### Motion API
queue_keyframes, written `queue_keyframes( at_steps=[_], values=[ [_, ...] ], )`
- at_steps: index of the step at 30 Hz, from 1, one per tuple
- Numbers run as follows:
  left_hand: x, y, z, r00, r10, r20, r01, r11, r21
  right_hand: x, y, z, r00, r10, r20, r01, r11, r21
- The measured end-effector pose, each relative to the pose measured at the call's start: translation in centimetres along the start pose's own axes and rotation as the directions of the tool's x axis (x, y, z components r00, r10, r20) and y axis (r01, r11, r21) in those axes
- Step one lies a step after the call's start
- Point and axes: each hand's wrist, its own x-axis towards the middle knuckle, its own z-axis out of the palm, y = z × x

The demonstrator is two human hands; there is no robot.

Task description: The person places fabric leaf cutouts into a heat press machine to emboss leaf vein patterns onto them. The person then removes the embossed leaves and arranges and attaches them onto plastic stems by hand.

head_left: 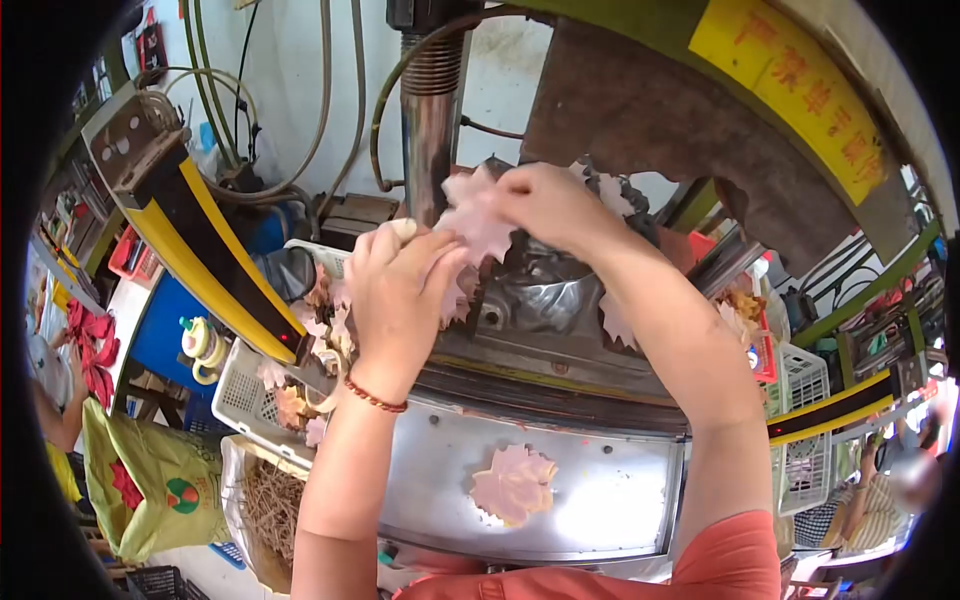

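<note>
The yellow sign [715,30] had red Chinese writing. The right hand [553,208] pinched a pink leaf [482,218] over the mould [550,300]. The left hand [398,290] was beside it — I couldn't tell its grip.

A pale pink, jagged-edged leaf-shaped piece [480,218] is pinched in the right hand [550,205], its left edge at the left hand [395,285].

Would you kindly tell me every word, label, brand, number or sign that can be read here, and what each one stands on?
"严禁单手操作", in red on the yellow sign at upper right; some characters are blurred, so the reading is tentative.
Small lettering by the round emblem on the yellow-green sack at lower left: too small and blurred to read.
I can make out no other text or number.
</note>
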Motion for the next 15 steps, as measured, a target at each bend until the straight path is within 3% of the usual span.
queue_keyframes(
  at_steps=[1,4,6,7,10,11,14,15],
  values=[
    [-0.2,-0.4,-0.2,0.998,-0.042,0.044,0.043,0.999,-0.014,-0.4,0.3,-1.0,0.985,0.133,-0.108,-0.137,0.990,-0.031],
    [-1.3,-1.6,-0.7,0.977,-0.077,0.197,0.070,0.997,0.042,-0.3,3.1,-2.6,0.952,0.268,-0.146,-0.287,0.948,-0.134],
    [-2.0,-2.4,-0.4,0.967,-0.039,0.252,0.015,0.995,0.096,0.3,4.8,-3.0,0.960,0.264,-0.088,-0.275,0.850,-0.448],
    [-2.0,-2.4,-0.3,0.968,-0.050,0.247,0.024,0.994,0.106,0.6,8.5,-1.5,0.977,0.006,-0.212,-0.126,0.819,-0.560],
    [-1.4,-2.1,-0.2,0.949,-0.114,0.293,0.070,0.985,0.155,-0.7,6.5,-1.3,0.867,-0.062,-0.495,-0.239,0.819,-0.521],
    [-1.3,-2.1,-0.3,0.960,-0.096,0.263,0.061,0.989,0.137,-0.4,7.0,-1.6,0.787,-0.067,-0.614,-0.250,0.874,-0.416],
    [-0.5,-1.7,-0.6,0.992,-0.037,0.121,0.031,0.998,0.053,-2.4,3.6,-4.8,0.878,0.349,-0.327,-0.360,0.933,0.028],
    [0.2,-0.8,-0.8,0.999,-0.031,0.038,0.030,1.000,0.006,-2.2,4.6,-4.9,0.905,0.285,-0.316,-0.279,0.958,0.066]
  ],
)
